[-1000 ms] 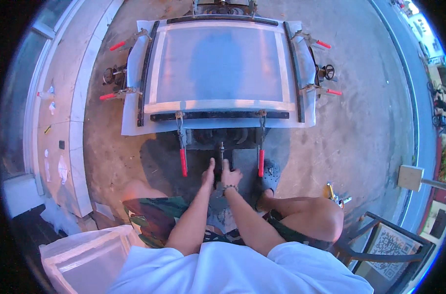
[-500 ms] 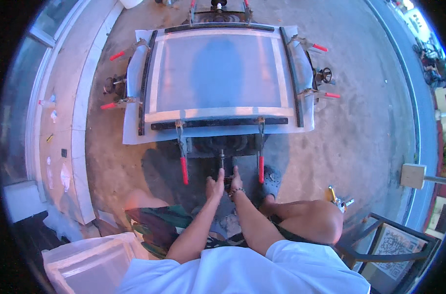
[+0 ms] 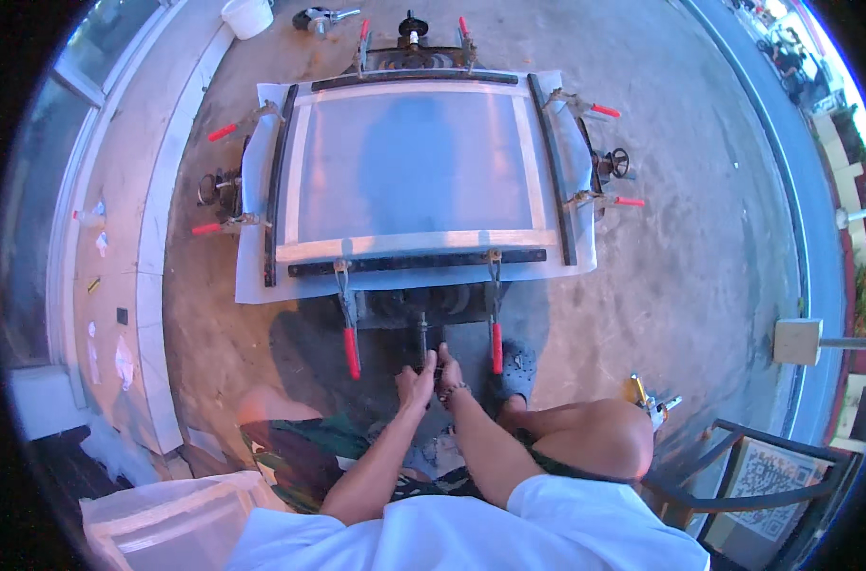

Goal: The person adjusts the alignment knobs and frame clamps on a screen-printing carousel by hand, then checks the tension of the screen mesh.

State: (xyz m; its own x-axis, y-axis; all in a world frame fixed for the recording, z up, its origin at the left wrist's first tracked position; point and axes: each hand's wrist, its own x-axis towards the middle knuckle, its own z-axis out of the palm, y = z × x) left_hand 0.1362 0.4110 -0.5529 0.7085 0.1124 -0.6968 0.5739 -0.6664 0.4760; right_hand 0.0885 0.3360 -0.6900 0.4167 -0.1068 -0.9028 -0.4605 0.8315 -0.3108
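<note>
Ledge [image 3: 149,314] borders the left, with a strip of floor [image 3: 685,228] between it and the clamping frame [image 3: 553,171]. The frame's translucent sheet [image 3: 414,167] juts past its black bars [image 3: 417,264]. Below the near bar, between two red-handled clamps [image 3: 351,352], a metal rod [image 3: 422,333] leads down toward the left hand [image 3: 417,385], which is partly curled. The right hand [image 3: 449,373] bends just beside it. How tightly either closes, and on what, is hidden. Rightward, floor spreads wide to a grey strip [image 3: 826,257].
</note>
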